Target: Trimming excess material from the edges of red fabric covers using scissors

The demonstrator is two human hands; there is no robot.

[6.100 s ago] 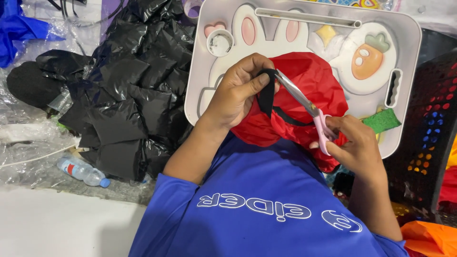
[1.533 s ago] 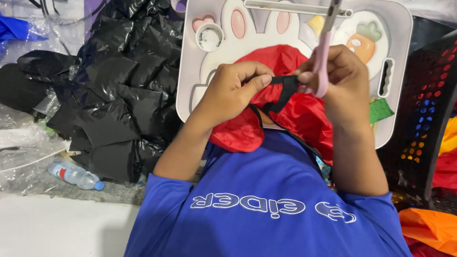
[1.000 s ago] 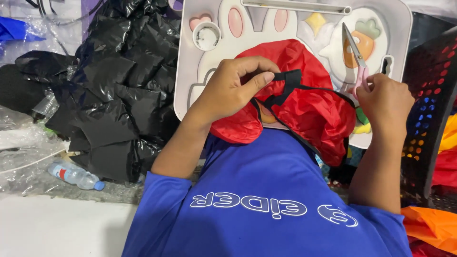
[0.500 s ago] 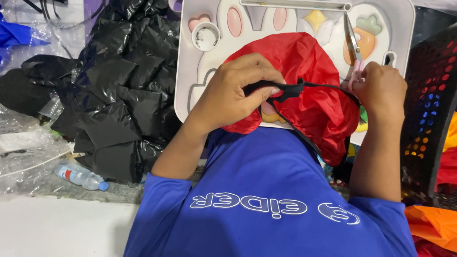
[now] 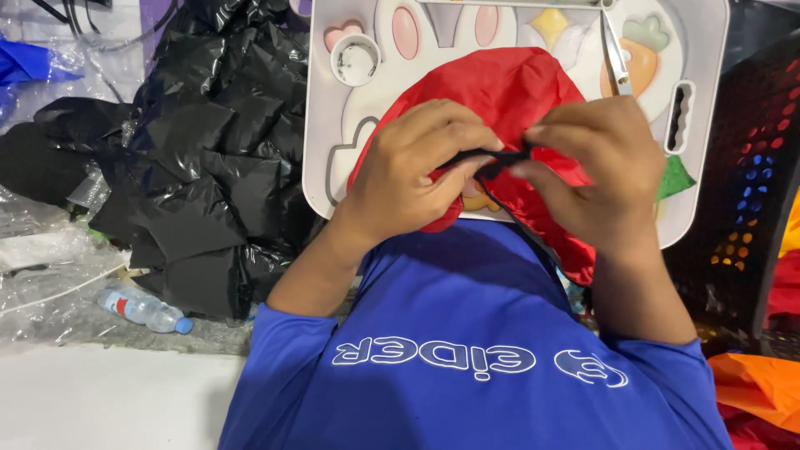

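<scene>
Pinching a black cord [image 5: 492, 158] between both hands, cord stretched short across the top of a red fabric piece [image 5: 508, 92]. Left hand [image 5: 412, 171] fingers curled closed, thumb and forefinger nipping cord's left end. Right hand [image 5: 592, 167] also closed, fingertips nipping cord's right end; scissors [image 5: 615, 62] stick up from behind this hand, blade pointing away, grip hidden so can't tell how they're held. Hands nearly touching at the cord. Red fabric bunched on a white lap tray [image 5: 333, 125] with rabbit and carrot shapes, fabric spilling over tray's near edge onto blue shirt [image 5: 467, 333]. Round cup recess [image 5: 356, 60] on tray upper left. Green scrap [image 5: 673, 177] at tray's right edge. Black plastic bags [image 5: 208, 167] piled left of tray. Plastic bottle [image 5: 142, 308] lying near bags, lower left. Dark perforated crate [image 5: 750, 167] on right, orange cloth [image 5: 758, 387] below it.
</scene>
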